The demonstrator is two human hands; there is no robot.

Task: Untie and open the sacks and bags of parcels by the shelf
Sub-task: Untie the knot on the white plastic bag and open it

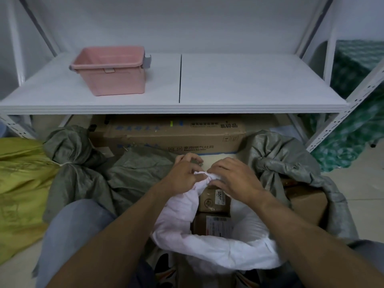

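Note:
A white plastic bag (209, 246) sits between my knees with brown parcels (215, 201) showing through its gap. Its handles meet in a knot (204, 177) at the top. My left hand (184, 173) pinches the knot from the left, and my right hand (232, 179) pinches it from the right. To the left stands a grey woven sack (76, 169), its neck tied with white string. At the right a grey sack (291, 163) lies open around a cardboard box (305, 206). A yellow sack (20, 194) lies at the far left.
A white metal shelf (249, 86) stands in front with a pink plastic bin (112, 71) on its left half. Below the shelf board lies a long printed carton (176, 134). Green patterned cloth (357, 96) hangs at the right, beyond the shelf post.

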